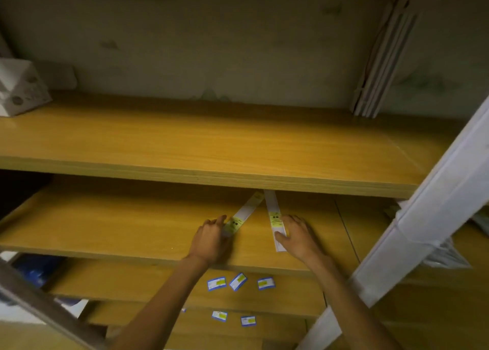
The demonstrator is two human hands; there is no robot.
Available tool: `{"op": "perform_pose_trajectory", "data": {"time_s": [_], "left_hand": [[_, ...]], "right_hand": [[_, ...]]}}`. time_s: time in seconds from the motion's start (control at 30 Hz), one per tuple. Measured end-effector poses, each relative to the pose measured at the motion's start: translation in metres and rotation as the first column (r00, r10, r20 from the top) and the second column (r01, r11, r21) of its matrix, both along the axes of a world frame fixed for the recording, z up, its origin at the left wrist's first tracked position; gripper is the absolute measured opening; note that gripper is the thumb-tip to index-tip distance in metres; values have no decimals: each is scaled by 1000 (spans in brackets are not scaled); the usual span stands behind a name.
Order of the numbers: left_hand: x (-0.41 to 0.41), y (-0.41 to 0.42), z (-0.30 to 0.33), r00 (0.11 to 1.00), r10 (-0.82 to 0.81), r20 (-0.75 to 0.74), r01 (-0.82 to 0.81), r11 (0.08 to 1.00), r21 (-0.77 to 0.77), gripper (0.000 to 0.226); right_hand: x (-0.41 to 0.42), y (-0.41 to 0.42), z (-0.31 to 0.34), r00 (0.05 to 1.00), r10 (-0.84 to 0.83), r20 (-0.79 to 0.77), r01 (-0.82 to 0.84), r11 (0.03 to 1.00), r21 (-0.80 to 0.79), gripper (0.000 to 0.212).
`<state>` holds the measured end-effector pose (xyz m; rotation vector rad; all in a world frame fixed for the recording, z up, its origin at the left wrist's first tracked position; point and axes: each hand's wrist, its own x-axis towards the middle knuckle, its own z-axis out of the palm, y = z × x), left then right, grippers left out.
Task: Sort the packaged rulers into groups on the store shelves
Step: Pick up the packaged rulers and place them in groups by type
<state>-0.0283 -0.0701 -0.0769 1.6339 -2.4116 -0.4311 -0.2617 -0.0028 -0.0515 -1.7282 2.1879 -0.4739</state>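
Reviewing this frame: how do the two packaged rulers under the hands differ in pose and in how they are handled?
The left ruler lies slanted, its far end leaning right; the right ruler runs nearly straight back, tilted slightly left. The left hand covers the left ruler's near end, while the right hand rests beside the right ruler with its thumb on it, the near end showing. Their far ends nearly meet under the upper shelf. Both are white strips with yellow labels on the same shelf.

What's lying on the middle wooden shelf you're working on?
Two long white packaged rulers with yellow labels: the left hand touches the slanted one, the right hand touches the straighter one. Their far ends disappear beneath the upper wooden shelf.
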Motion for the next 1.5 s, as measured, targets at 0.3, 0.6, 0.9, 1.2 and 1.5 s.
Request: {"op": "perform_pose_trajectory", "data": {"time_s": [0.3,0.6,0.9,1.2,1.5], "left_hand": [[6,-19,3,985,16,-169,10,988,153,35],[25,-15,9,922,39,-385,51,974,222,39],[54,1,19,574,256,-778,59,934,351,45],[59,4,18,613,211,-761,73,944,321,42],[67,10,21,653,140,-745,89,962,259,44]], "right_hand": [[9,20,-6,992,-124,-19,124,992,-4,49],[17,18,-9,983,-173,-65,173,985,5,49],[29,8,-16,944,-292,-151,289,956,-45,48],[29,5,-5,874,-459,156,453,888,74,33],[29,7,-4,839,-504,204,468,861,201,29]]}}
